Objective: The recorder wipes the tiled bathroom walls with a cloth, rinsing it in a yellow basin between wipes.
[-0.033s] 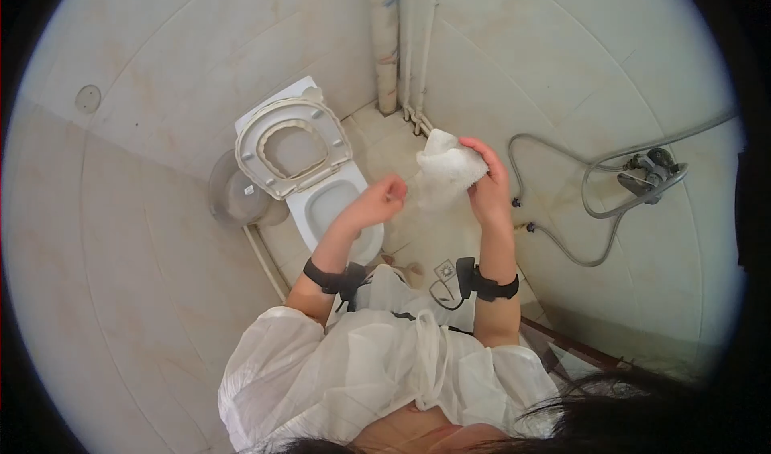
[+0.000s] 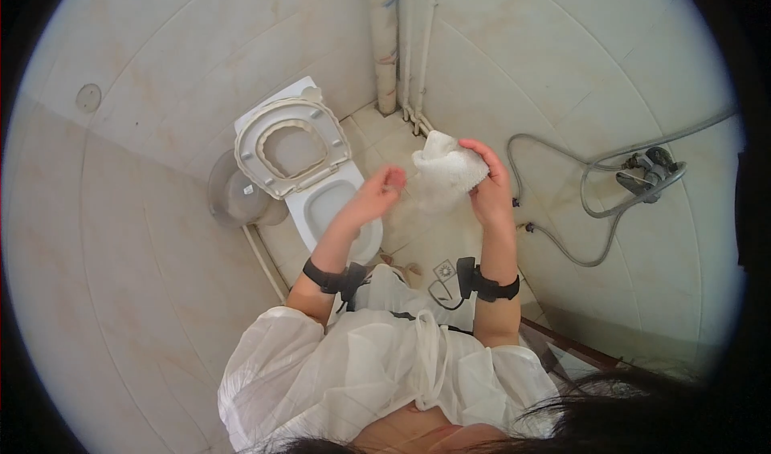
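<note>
A folded white cloth (image 2: 446, 162) with a textured, towel-like surface is gripped by my right hand (image 2: 491, 187). The fingers wrap over its right edge, and its lower part hangs over the floor, slightly smeared. To the left of the cloth, my left hand (image 2: 381, 192) is raised near the toilet bowl's right side. Its fingers are loosely bent and somewhat blurred, with a gap between them and the cloth, and I see nothing in them. Below the left forearm stands the white toilet (image 2: 365, 245), its padded seat (image 2: 249, 145) flipped up.
A clear round bin (image 2: 233, 197) stands left of the toilet, by the wall. Pipes (image 2: 385, 52) run down the far corner. On the right wall, a grey hose (image 2: 554, 153) loops around a tap (image 2: 647, 175). Black straps (image 2: 496, 287) circle my forearms.
My left hand has moved up slightly, and its fingers have loosened. The cloth's left side has shifted a little within my right hand's grip.
</note>
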Motion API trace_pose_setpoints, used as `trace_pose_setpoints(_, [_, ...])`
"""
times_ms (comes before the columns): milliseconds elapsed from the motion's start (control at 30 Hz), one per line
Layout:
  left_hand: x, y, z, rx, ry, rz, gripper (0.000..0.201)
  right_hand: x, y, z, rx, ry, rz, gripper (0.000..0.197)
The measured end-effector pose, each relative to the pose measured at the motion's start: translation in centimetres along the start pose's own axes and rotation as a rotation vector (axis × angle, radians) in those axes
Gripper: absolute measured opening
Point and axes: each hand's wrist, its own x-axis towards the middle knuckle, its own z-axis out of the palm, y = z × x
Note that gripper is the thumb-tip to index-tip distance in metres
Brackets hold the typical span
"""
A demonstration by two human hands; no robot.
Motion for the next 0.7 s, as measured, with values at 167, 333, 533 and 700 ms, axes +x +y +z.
trace_pose_setpoints(167, [0.2,4.5,1.8,-0.505,-0.029,0.319,0.051,-1.8,-1.3,-0.7,0.016,-0.239,-0.040,0.042])
trace_pose_setpoints(333, [-0.9,6.9,2.4,-0.333,-0.189,0.014,0.065,-2.2,-2.5,-1.6,0.363,-0.311,0.087,0.044])
trace_pose_setpoints(533, [-0.8,7.9,4.5,-0.483,-0.029,0.202,0.058,-2.5,-0.3,-2.5,-0.100,-0.255,-0.014,0.050])
trace_pose_setpoints(700, [1.0,5.4,5.0,-0.515,-0.014,0.031,0.056,-2.1,-0.1,-4.9,-0.235,-0.133,0.036,0.042])
